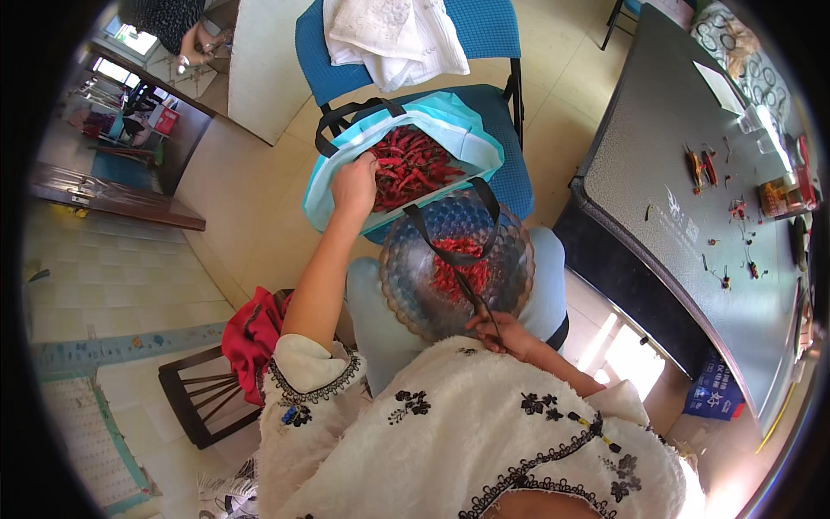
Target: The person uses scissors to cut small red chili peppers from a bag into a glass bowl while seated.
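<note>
A light-blue fabric bag [316, 194] with black handles stands on a blue chair, its mouth wide and many dried red chilies [415, 167] inside. My left hand [355, 185] reaches into the bag's left side, fingertips at the chilies; whether it grips one is hidden. A clear glass plate [405, 301] with a scalloped rim rests on my lap, holding cut red chili pieces [457, 276]. Over the plate's lower right part, my right hand [506, 334] holds dark scissors [476, 300], blades pointing up-left over the pieces. One bag handle hangs over the plate.
White cloth [395, 39] drapes over the blue chair's back [489, 29]. On the right, a black table [622, 149] bears scattered chilies and stems [697, 170] and a jar [780, 194]. Red cloth [253, 344] lies on a wooden chair [178, 409] at left. Another person [162, 23] is at upper left.
</note>
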`<state>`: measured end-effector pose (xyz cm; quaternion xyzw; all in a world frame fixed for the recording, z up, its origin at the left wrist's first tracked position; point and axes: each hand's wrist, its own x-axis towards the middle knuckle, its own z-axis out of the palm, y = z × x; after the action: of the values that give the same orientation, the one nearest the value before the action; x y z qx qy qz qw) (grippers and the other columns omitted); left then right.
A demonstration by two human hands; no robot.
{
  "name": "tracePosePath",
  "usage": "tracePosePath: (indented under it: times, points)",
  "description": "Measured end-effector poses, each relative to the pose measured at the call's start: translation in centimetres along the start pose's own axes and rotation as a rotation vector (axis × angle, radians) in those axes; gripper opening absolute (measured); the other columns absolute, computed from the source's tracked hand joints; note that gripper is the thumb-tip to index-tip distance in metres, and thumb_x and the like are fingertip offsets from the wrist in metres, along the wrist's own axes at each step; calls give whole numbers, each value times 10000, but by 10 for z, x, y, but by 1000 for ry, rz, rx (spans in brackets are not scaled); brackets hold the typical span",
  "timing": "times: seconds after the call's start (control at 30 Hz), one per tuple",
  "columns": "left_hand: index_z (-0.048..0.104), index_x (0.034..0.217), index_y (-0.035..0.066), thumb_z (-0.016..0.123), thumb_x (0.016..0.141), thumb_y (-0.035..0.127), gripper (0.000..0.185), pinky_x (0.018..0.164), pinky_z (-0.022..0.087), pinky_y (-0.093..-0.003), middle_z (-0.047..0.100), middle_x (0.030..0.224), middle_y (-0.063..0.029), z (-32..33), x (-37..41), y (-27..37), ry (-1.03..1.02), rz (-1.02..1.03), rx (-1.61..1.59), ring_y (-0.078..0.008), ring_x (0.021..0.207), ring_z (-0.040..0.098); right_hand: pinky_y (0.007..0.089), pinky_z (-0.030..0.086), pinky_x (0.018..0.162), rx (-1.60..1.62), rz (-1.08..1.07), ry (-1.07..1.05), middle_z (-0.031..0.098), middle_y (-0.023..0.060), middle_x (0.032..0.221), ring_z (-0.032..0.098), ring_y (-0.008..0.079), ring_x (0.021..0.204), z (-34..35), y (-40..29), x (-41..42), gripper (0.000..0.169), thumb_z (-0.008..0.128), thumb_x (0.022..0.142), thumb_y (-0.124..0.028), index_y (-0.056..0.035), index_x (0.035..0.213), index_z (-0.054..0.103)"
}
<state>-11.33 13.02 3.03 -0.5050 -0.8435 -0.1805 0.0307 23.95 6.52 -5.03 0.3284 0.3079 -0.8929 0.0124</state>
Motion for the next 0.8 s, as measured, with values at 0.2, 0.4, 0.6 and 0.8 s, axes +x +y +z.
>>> tracePosePath:
  times: [0.2,0.4,0.6,0.8]
  points:
    - [628,772,84,557,818,257,193,590,453,-422,608,716,-147,-1,-21,-10,-4,-108,-44,-341,681,581,210,266,355,-42,-10,7,426,0,603,414,78,427,9,-1,-8,193,515,844,-98,10,1002,539]
    - [616,728,46,606,787,205,170,565,443,-352,601,663,-119,-28,-64,-20,99,-250,-549,-264,622,581,202,276,386,-192,-65,27,426,-24,564,399,60,441,24,-11,-20,189,520,854,-122,-25,1013,551]
    - [555,738,49,556,741,104,55,587,457,-405,578,734,-124,-109,-163,23,-297,108,-47,-308,705,586,164,335,508,-580,-364,-55,445,-84,644,391,6,570,36,-7,-28,307,533,855,-62,-27,1159,515]
    - [557,800,59,583,759,140,94,615,450,-395,562,788,-94,-92,-215,58,-608,279,-310,-301,746,578,189,386,555,-842,-451,41,526,-33,704,445,23,642,82,-26,-24,202,573,833,-48,-12,1031,582]
